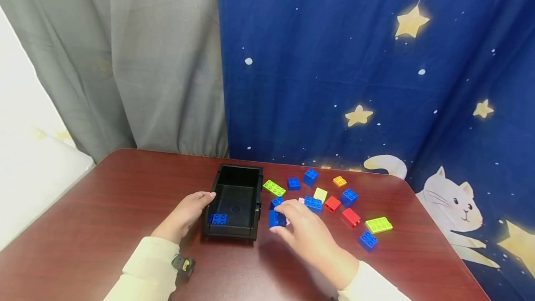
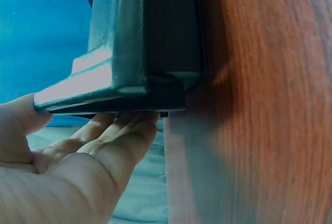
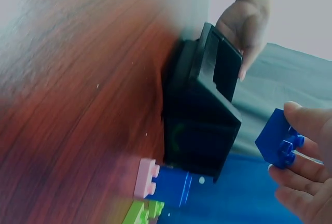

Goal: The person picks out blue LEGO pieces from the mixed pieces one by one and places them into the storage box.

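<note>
A black plastic bin [image 1: 236, 199] stands on the table with a blue brick [image 1: 219, 219] inside at its near left corner. My left hand [image 1: 190, 212] grips its left side, thumb on the rim and fingers against the outer wall, as the left wrist view shows. Just right of the bin, my right hand [image 1: 307, 231] pinches a blue toy brick [image 3: 277, 138] between thumb and fingertips, raised off the table. In the right wrist view, a pink brick [image 3: 144, 178] and another blue brick [image 3: 174, 185] lie on the table below it.
Several loose bricks lie right of the bin, among them a long green one [image 1: 274, 188], a red one [image 1: 351, 218], a yellow one [image 1: 339, 181] and a blue one [image 1: 368, 240]. Grey and blue curtains [image 1: 292, 82] hang behind the brown table [image 1: 138, 189].
</note>
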Demonstrator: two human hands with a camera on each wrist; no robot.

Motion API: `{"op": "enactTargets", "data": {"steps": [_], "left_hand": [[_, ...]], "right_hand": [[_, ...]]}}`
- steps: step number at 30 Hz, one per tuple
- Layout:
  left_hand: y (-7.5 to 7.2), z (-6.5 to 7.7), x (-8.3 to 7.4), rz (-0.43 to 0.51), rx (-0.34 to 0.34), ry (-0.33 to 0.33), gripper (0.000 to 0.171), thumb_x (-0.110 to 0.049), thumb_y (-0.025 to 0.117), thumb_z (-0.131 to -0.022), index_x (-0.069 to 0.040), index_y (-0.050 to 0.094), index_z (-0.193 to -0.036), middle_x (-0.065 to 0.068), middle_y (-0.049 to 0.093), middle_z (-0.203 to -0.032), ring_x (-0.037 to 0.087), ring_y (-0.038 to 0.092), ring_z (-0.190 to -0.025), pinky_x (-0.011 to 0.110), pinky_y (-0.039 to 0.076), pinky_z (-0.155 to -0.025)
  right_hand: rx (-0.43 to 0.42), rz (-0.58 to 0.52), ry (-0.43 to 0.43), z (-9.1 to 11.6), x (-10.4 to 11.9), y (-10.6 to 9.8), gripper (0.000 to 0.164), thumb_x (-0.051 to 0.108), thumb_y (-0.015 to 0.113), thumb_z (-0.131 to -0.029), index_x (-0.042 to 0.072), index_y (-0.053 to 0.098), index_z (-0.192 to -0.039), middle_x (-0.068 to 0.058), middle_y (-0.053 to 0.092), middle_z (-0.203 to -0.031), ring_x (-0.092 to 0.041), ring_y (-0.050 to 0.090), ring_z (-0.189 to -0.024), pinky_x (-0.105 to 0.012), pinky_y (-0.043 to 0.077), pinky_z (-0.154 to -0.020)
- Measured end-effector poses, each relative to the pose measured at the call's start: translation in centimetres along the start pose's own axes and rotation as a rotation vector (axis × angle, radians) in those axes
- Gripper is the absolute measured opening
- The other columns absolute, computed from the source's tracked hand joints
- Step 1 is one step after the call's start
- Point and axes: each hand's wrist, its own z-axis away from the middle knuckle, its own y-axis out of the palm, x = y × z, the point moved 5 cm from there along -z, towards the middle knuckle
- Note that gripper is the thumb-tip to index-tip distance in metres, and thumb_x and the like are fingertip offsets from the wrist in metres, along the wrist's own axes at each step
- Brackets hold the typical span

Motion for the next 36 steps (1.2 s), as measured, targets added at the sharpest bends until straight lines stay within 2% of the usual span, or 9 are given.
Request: {"op": "enactTargets", "data": {"steps": [5, 10, 19, 25, 36], "left_hand": [[0.0, 0.0, 0.0, -0.008, -0.001, 0.003, 0.056, -0.032, 0.041, -0.104, 0.009, 0.037, -0.141, 0.032, 0.033, -0.145, 0.049, 0.029, -0.136, 0.06, 0.023, -0.111], [0.0, 0.0, 0.0, -0.013, -0.008, 0.015, 0.055, -0.031, 0.041, -0.104, 0.01, 0.037, -0.14, 0.033, 0.034, -0.145, 0.049, 0.03, -0.135, 0.06, 0.024, -0.11], [0.0, 0.1, 0.0, -0.012, -0.016, 0.008, 0.056, -0.032, 0.041, -0.103, 0.009, 0.036, -0.141, 0.033, 0.033, -0.145, 0.049, 0.03, -0.135, 0.06, 0.024, -0.11], [0.1, -0.1, 0.1, -0.024, -0.042, -0.001, 0.058, -0.035, 0.042, -0.103, 0.009, 0.038, -0.14, 0.032, 0.038, -0.143, 0.048, 0.035, -0.132, 0.059, 0.028, -0.109], [0.1, 0.1, 0.0, -0.026, -0.046, -0.014, 0.059, -0.037, 0.043, -0.102, 0.009, 0.039, -0.14, 0.033, 0.038, -0.143, 0.048, 0.036, -0.132, 0.059, 0.029, -0.108]], "right_hand": [[0.008, -0.028, -0.041, -0.3, 0.9, 0.4, 0.039, 0.028, 0.076, -0.084, 0.011, 0.064, -0.117, -0.002, 0.064, -0.113, -0.016, 0.062, -0.102, -0.029, 0.057, -0.08], [0.023, -0.04, -0.085, -0.6, 1.9, 1.2, 0.039, 0.028, 0.074, -0.085, 0.011, 0.064, -0.118, -0.001, 0.063, -0.113, -0.014, 0.06, -0.101, -0.025, 0.055, -0.083], [0.019, -0.015, -0.226, -1.3, 4.6, 2.7, 0.038, 0.032, 0.071, -0.087, 0.011, 0.064, -0.118, 0.0, 0.062, -0.114, -0.012, 0.059, -0.106, -0.024, 0.054, -0.086], [-0.008, 0.0, -0.228, -2.0, 5.0, 3.6, 0.039, 0.033, 0.072, -0.087, 0.012, 0.064, -0.119, 0.0, 0.062, -0.115, -0.012, 0.059, -0.107, -0.023, 0.053, -0.088], [-0.012, 0.036, -0.198, -3.5, 4.9, 4.9, 0.039, 0.035, 0.071, -0.087, 0.012, 0.064, -0.118, 0.0, 0.062, -0.114, -0.012, 0.059, -0.106, -0.023, 0.053, -0.087]]}}
